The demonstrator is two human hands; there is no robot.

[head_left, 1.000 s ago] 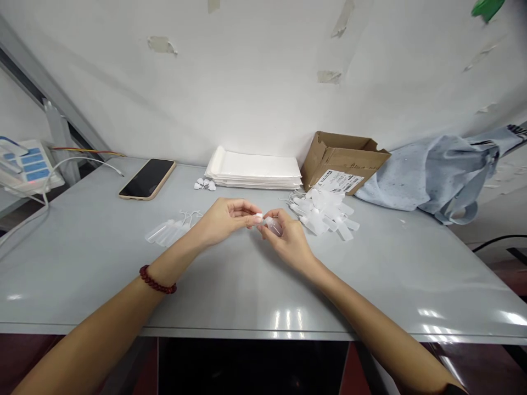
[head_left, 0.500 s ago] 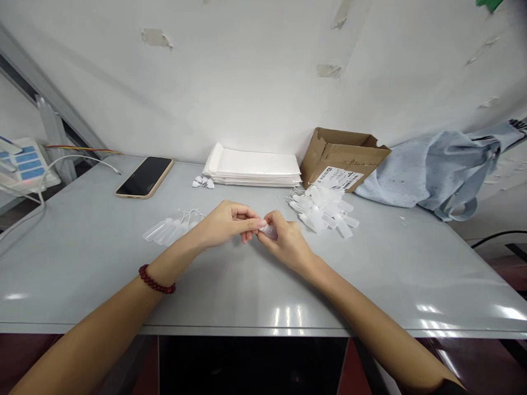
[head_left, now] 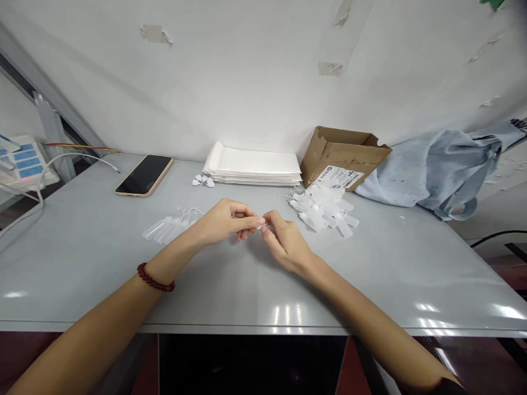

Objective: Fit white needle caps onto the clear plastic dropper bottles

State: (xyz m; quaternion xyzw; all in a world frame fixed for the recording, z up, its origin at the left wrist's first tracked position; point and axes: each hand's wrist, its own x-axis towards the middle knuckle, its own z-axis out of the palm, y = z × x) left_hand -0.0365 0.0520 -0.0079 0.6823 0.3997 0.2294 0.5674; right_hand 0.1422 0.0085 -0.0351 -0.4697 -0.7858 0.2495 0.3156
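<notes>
My left hand (head_left: 231,222) and my right hand (head_left: 287,240) meet fingertip to fingertip above the middle of the grey table. Both are closed in a pinch on a small whitish piece (head_left: 259,226), mostly hidden by the fingers. Left of my left hand, several translucent tags with white strings (head_left: 167,229) lie side by side, partly behind the forearm. A loose pile of similar translucent tags (head_left: 325,208) rests beyond my right hand. Several small white pieces (head_left: 203,180) sit farther back, left of centre.
A phone (head_left: 145,175) lies at the back left, near a white cable (head_left: 74,156). White padded envelopes (head_left: 255,163) are stacked against the wall, beside an open cardboard box (head_left: 343,159). A light blue cloth bag (head_left: 415,170) is at the right. The grey table's (head_left: 230,296) front edge runs below my hands.
The clear part that showed between my right thumb and fingers is now mostly out of sight. My right fingertips have shifted slightly, and both hands stay together.
</notes>
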